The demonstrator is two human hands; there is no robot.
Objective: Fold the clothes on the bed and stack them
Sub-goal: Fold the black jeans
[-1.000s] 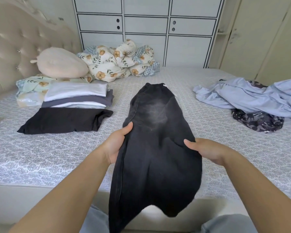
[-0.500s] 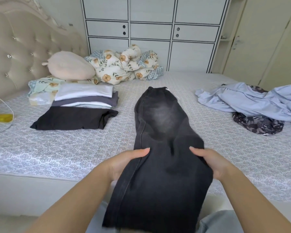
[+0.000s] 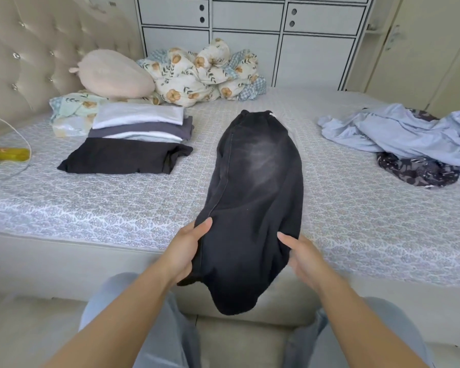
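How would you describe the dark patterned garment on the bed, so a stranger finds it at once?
Look at the right side of the bed, where a crumpled pale blue heap lies. The dark patterned garment sits at its near edge, partly under it. It is the only printed dark cloth; the other dark clothes are plain.

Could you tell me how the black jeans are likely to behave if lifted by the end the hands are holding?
The black jeans would probably sag: the end past the bed edge already droops between the left hand and right hand. The cloth looks thick, so likely heavy for its size. It is unlikely to slip, since both hands pinch it.
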